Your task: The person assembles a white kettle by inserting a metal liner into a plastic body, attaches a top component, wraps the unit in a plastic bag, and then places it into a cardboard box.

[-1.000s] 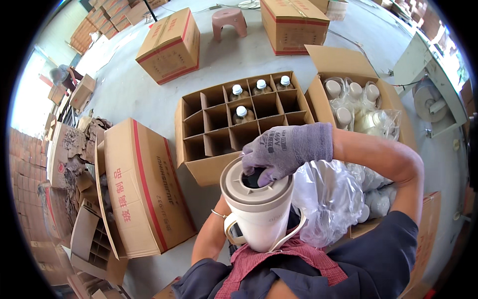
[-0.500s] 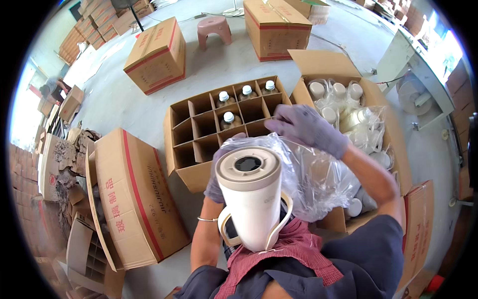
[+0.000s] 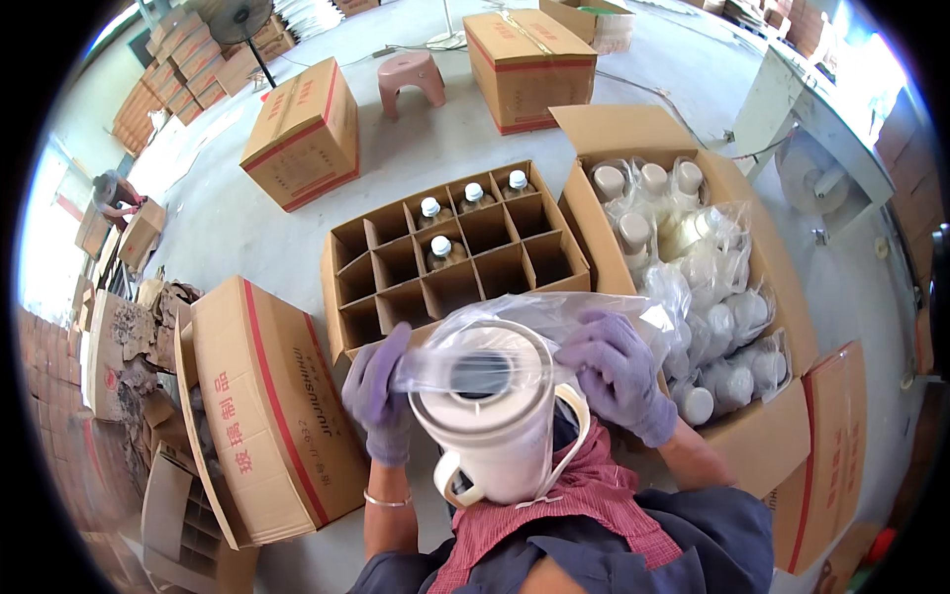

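My left hand (image 3: 378,394), in a grey-purple glove, pinches one side of a clear plastic bag (image 3: 515,309). The gloved right hand (image 3: 618,371) grips the bag's other side, its fingers curled. Between them the film stretches across, part of it smeared by motion over a white cylinder with a beige rim, dark round centre and two handles (image 3: 495,436), close to my chest. Just beyond stands an open divided carton (image 3: 341,297), where several white-capped bottles (image 3: 442,249) occupy some cells. Whether anything is inside the bag, I cannot tell.
At right, an open carton (image 3: 792,327) holds several bagged white-capped bottles (image 3: 727,322). A tilted carton (image 3: 282,396) stands at left. Farther off are closed cartons (image 3: 529,74), a pink stool (image 3: 411,79), a fan (image 3: 236,18) and a grey machine (image 3: 821,139). Another person (image 3: 114,193) bends over boxes far left.
My right hand has come back from above the divided carton toward my chest. The left hand has moved out left from behind the white cylinder, and the bag now spreads between both hands.
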`<state>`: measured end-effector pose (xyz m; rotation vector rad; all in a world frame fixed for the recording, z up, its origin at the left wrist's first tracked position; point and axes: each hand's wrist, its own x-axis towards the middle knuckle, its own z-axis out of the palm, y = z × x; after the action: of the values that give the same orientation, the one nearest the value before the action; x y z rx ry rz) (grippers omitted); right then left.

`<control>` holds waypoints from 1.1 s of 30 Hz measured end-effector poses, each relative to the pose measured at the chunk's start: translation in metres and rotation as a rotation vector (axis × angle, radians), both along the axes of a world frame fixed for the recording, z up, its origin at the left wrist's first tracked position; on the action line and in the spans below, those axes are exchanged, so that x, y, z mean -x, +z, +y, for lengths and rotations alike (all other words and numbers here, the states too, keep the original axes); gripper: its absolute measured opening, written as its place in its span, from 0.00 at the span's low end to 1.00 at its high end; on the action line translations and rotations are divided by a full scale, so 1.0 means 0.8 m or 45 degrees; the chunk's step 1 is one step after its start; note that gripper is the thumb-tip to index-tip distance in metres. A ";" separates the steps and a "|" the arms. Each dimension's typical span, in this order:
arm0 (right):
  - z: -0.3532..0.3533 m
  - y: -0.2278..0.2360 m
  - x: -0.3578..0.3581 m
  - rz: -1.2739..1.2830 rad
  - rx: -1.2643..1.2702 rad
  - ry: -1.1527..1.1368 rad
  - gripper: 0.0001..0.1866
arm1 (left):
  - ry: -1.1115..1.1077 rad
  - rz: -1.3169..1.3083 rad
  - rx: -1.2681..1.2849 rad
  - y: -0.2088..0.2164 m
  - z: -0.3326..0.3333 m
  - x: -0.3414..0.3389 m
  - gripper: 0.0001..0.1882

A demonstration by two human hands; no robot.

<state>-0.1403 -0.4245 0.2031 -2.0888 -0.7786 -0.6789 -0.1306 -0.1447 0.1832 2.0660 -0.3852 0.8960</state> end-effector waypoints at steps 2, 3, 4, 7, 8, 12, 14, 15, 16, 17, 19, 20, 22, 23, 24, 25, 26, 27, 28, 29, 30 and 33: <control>-0.001 -0.032 -0.006 0.326 -0.173 -0.019 0.06 | 0.029 -0.023 -0.083 0.018 -0.005 0.021 0.15; -0.003 -0.057 -0.016 0.485 -0.257 -0.034 0.05 | 0.000 0.052 -0.114 0.030 -0.012 0.027 0.15; 0.002 -0.085 -0.030 0.543 -0.362 -0.015 0.03 | -0.040 0.126 -0.141 0.042 -0.022 0.032 0.14; 0.006 -0.098 -0.033 1.251 -1.106 0.623 0.19 | -0.216 0.425 0.126 0.079 -0.057 0.046 0.12; 0.010 -0.104 -0.034 1.479 -1.474 0.818 0.23 | -0.243 0.255 -0.162 0.088 -0.068 0.048 0.12; 0.015 -0.076 -0.074 0.952 -0.794 0.512 0.08 | -0.350 0.012 -0.644 0.094 -0.131 0.065 0.18; 0.005 -0.109 -0.088 0.860 -1.165 0.327 0.04 | -0.366 -0.124 -0.589 0.086 -0.148 0.063 0.20; -0.002 -0.123 -0.096 0.789 -1.235 0.199 0.03 | -0.384 -0.204 -0.523 0.076 -0.151 0.057 0.20; 0.001 -0.128 -0.100 0.716 -1.139 0.090 0.04 | -0.387 -0.269 -0.455 0.058 -0.150 0.050 0.21; 0.007 -0.140 -0.106 0.816 -1.107 0.071 0.04 | -0.357 -0.298 -0.417 0.030 -0.131 0.035 0.22; 0.012 -0.146 -0.104 1.035 -1.139 -0.008 0.04 | -0.307 -0.088 -0.068 -0.001 -0.108 -0.012 0.15; 0.017 -0.162 -0.110 0.973 -1.161 -0.057 0.05 | -0.167 0.017 0.074 -0.018 -0.098 -0.035 0.11; 0.043 -0.151 -0.124 0.910 -0.904 -0.243 0.04 | -0.038 0.235 0.448 -0.067 -0.063 -0.078 0.11; 0.051 -0.152 -0.135 0.815 -0.677 -0.330 0.04 | -0.127 0.396 0.550 -0.083 -0.046 -0.091 0.11; 0.052 -0.152 -0.148 0.684 -0.543 -0.303 0.05 | -0.152 0.509 0.685 -0.094 -0.036 -0.100 0.12; 0.052 -0.147 -0.154 0.643 -0.419 -0.218 0.06 | -0.169 0.606 0.816 -0.099 -0.026 -0.105 0.12; 0.045 -0.136 -0.152 0.597 -0.421 -0.176 0.06 | -0.122 0.556 0.814 -0.088 -0.024 -0.103 0.12; 0.037 -0.126 -0.147 0.551 -0.424 -0.136 0.07 | -0.076 0.505 0.812 -0.075 -0.020 -0.093 0.12; 0.025 -0.127 -0.139 0.599 -0.583 -0.022 0.07 | -0.031 0.464 0.814 -0.057 -0.020 -0.078 0.12; 0.012 -0.130 -0.132 0.645 -0.736 0.099 0.08 | -0.115 0.371 0.517 -0.036 -0.019 -0.063 0.12; -0.001 -0.133 -0.122 0.692 -0.881 0.215 0.09 | -0.200 0.279 0.229 -0.013 -0.023 -0.046 0.12; -0.014 -0.160 -0.085 0.635 -0.686 0.194 0.08 | -0.598 0.158 -0.408 0.014 -0.038 -0.014 0.12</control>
<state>-0.0724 -0.4360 0.0750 -1.5836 -0.4055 -0.2244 -0.1194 -0.1750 0.1946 2.1650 -0.9491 0.4408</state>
